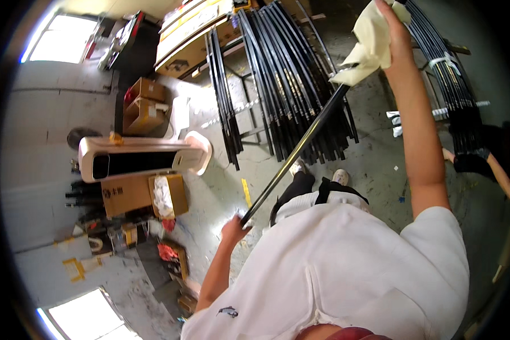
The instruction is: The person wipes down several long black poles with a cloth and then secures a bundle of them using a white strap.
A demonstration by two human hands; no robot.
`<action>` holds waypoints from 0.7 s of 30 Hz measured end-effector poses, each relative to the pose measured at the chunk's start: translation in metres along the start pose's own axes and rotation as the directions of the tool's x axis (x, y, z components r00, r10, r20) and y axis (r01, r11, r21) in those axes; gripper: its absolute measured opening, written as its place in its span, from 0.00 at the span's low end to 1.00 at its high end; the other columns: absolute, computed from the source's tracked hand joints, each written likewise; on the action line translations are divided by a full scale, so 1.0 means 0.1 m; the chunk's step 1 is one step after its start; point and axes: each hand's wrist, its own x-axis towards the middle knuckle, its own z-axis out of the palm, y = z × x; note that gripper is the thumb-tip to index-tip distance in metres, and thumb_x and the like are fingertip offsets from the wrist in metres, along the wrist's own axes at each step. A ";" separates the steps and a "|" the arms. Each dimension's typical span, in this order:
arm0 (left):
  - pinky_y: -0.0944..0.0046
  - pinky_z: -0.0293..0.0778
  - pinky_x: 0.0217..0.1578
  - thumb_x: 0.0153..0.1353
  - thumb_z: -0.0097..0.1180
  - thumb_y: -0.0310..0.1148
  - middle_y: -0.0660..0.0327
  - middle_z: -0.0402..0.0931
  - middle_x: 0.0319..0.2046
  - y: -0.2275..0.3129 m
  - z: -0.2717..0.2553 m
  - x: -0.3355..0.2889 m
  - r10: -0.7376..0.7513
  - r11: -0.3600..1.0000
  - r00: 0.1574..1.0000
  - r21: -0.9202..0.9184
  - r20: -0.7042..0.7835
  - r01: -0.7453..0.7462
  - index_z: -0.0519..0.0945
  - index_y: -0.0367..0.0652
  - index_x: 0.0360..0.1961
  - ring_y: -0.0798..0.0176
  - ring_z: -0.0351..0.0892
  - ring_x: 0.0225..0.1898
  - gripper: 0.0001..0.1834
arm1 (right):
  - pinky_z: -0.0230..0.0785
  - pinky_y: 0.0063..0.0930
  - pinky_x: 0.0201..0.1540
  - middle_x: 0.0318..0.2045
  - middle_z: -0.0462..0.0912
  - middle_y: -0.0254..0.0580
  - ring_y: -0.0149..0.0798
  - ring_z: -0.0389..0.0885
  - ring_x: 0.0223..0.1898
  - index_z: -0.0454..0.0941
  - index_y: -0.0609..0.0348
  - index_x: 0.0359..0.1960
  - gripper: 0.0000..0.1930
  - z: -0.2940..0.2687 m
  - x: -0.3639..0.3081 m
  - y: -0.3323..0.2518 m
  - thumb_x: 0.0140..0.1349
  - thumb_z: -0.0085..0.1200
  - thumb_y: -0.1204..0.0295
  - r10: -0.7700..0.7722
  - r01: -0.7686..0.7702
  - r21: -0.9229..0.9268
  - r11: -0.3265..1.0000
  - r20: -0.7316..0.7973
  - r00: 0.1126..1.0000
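Ahead of the white shirt: one glossy black pole, held at a slant above the floor. Long axis: straight, running from lower left to upper right of the view. Lower end: directed toward the lower left, at the left grip. Upper end: directed up and to the right, into a pale yellow cloth; tip hidden. Left grip: closed around the pole, close to the lower end. Right grip: raised, arm extended, clasping the cloth around the upper part of the pole; fingers partly hidden. Beyond the pole: a row of black poles, laid side by side. Far right: a second bundle of black poles, with a co-worker's hand just beside. Left side: an open cardboard box with white material inside.
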 end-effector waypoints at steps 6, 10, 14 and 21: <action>0.58 0.71 0.30 0.45 0.63 0.44 0.52 0.75 0.26 2.14 -1.07 0.16 0.249 0.796 0.928 -0.488 -0.278 -0.360 0.63 0.41 0.46 0.52 0.77 0.28 0.32 | 0.65 0.23 0.34 0.31 0.73 0.32 0.28 0.72 0.32 0.72 0.57 0.38 0.15 -0.14 -0.94 1.40 0.49 0.60 0.69 0.220 -0.213 -0.218 0.952 0.005 0.976; 0.55 0.70 0.36 0.48 0.60 0.38 0.46 0.74 0.35 2.42 -0.84 0.36 0.497 0.478 0.745 -0.576 -0.445 -0.663 0.55 0.40 0.54 0.46 0.75 0.36 0.36 | 0.66 0.23 0.33 0.30 0.73 0.32 0.27 0.72 0.30 0.69 0.59 0.37 0.16 -0.64 -1.45 1.97 0.48 0.61 0.69 0.267 -0.245 -0.447 0.860 -0.015 0.964; 0.59 0.68 0.44 0.54 0.57 0.40 0.46 0.70 0.44 2.35 -0.90 0.34 0.694 0.461 0.717 -0.722 -0.069 -0.516 0.47 0.37 0.60 0.54 0.72 0.45 0.41 | 0.68 0.25 0.29 0.28 0.75 0.34 0.27 0.74 0.27 0.72 0.60 0.34 0.12 -1.23 -1.67 2.07 0.50 0.59 0.70 0.443 -0.424 -0.466 0.777 -0.075 0.893; 0.66 0.75 0.29 0.62 0.45 0.37 0.60 0.70 0.20 2.76 -1.21 0.46 0.204 -0.274 0.836 -0.850 -0.509 -0.450 0.64 0.41 0.32 0.65 0.75 0.20 0.10 | 0.64 0.30 0.44 0.38 0.75 0.43 0.39 0.74 0.41 0.67 0.65 0.44 0.22 -1.13 -2.06 1.95 0.48 0.58 0.67 0.626 -0.246 -0.774 0.583 0.236 0.743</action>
